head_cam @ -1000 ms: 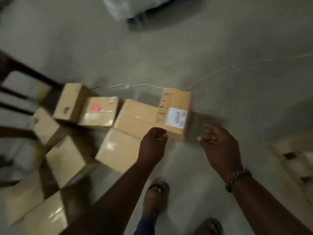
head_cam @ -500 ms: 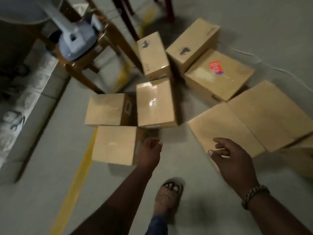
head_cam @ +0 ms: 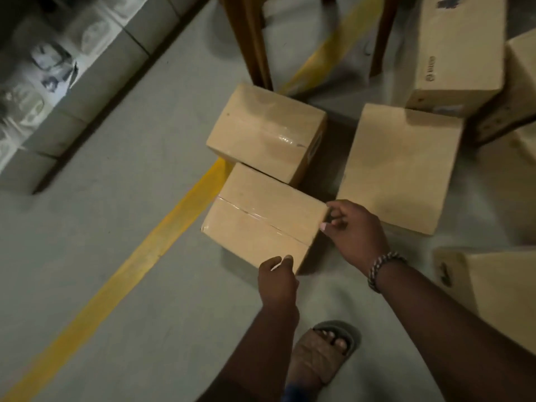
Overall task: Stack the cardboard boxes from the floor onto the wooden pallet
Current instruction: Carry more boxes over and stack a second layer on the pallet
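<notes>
The nearest box [head_cam: 261, 224] (clear tape runs along its top seam) lies closed on the floor, touching the second box [head_cam: 266, 132] behind it. The wide box [head_cam: 400, 166] lies near on the right, the printed box [head_cam: 461, 44] behind that one

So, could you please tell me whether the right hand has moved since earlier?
Yes. The right hand has moved left, towards the nearest cardboard box lying on the yellow floor line; its fingers are now at that box's right edge.

Grey concrete floor [head_cam: 101, 242] — a yellow stripe [head_cam: 139, 256], several cardboard boxes [head_cam: 261, 221], wooden legs [head_cam: 249, 39], one sandalled foot [head_cam: 322, 355].
</notes>
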`<state>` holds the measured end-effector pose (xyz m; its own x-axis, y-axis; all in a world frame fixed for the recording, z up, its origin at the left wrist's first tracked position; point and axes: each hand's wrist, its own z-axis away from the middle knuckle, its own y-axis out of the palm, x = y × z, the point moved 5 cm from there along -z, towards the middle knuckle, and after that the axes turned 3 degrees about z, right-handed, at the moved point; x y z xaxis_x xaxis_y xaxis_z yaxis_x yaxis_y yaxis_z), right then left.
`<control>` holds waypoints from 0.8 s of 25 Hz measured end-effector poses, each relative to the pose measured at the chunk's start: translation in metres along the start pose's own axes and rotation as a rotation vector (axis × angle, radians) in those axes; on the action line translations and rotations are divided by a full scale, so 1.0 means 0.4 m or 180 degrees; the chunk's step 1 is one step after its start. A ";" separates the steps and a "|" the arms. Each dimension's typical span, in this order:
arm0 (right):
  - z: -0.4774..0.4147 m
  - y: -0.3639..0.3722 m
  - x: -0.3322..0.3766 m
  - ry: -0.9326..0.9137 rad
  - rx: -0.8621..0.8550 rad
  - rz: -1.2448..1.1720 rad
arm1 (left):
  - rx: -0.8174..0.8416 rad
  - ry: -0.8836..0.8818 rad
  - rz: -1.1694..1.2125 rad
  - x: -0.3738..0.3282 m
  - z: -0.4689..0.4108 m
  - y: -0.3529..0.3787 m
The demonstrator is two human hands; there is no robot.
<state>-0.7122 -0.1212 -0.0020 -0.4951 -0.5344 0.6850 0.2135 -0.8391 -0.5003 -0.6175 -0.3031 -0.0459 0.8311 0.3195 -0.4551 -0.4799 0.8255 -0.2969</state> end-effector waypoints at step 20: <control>-0.077 0.009 0.066 -0.0251 0.0393 0.0508 | -0.0959 0.0423 0.0097 0.004 0.097 -0.107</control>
<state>-0.7504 -0.1352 -0.0020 -0.3804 -0.6638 0.6439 0.3879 -0.7466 -0.5405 -0.5848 -0.3201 -0.0012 0.7808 0.2620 -0.5672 -0.5819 0.6356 -0.5074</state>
